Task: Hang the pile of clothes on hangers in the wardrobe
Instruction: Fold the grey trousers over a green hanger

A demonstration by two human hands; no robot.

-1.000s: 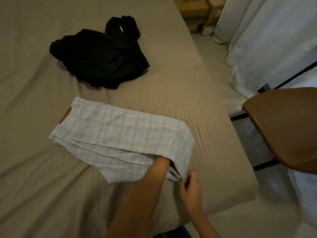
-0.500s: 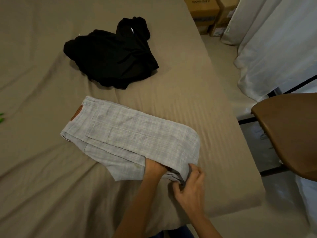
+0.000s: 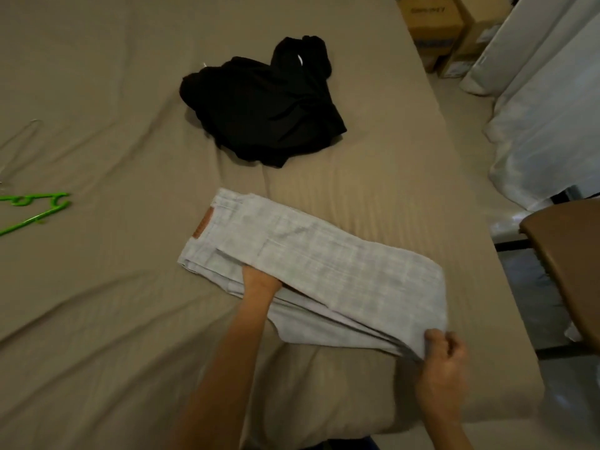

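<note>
A pair of light grey checked trousers (image 3: 324,264) lies folded on the bed (image 3: 113,319), near its right edge. The waistband points left and shows a brown leather patch (image 3: 203,224). The left hand (image 3: 259,282) is pushed in between the folded layers at the near side. Its fingers are hidden under the cloth, so I cannot tell whether they grip anything. The right hand (image 3: 444,355) pinches the near right corner of the fold between curled fingers and thumb, lifting that corner slightly off the sheet.

Farther up the bed, well apart from the trousers, sits a crumpled pile of black clothes (image 3: 259,115). A bright green plastic hanger (image 3: 35,209) lies flat at the left edge of the view. Beyond the bed on the right are cardboard boxes (image 3: 431,27), white curtains (image 3: 545,108) and the brown seat of a chair (image 3: 574,261).
</note>
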